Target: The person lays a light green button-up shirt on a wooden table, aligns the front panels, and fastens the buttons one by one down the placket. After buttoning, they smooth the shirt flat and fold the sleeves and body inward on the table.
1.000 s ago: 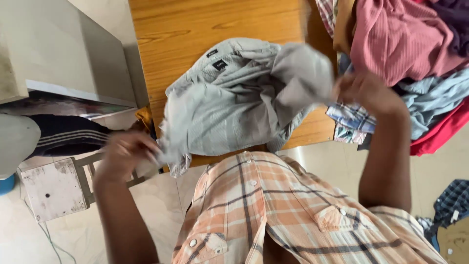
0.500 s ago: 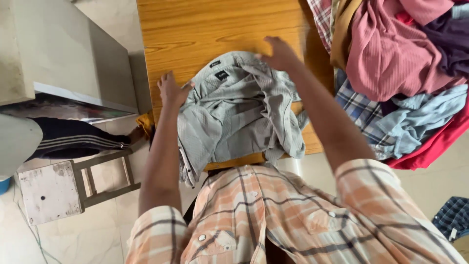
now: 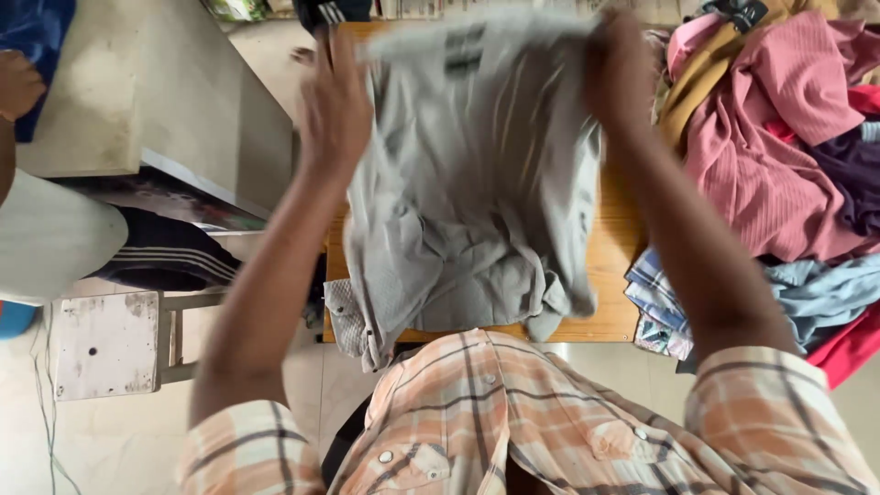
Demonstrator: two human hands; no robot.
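Note:
I hold a pale grey shirt (image 3: 467,202) up by its top edge over a wooden table (image 3: 610,266). My left hand (image 3: 335,105) grips the shirt's left upper corner, my right hand (image 3: 619,73) grips the right upper corner. The shirt hangs down, crumpled at the bottom, its hem draped over the table's near edge. My own orange plaid shirt (image 3: 513,422) fills the bottom of the view.
A heap of clothes (image 3: 779,156), pink, mustard, purple, blue and red, lies on the table's right side. At left stands a grey counter (image 3: 137,101), below it a white stool (image 3: 105,344). Another person's hand (image 3: 18,82) and pale sleeve show at far left.
Both hands have lifted the grey shirt from the table and raised it by its top edge. The view has moved closer to the table.

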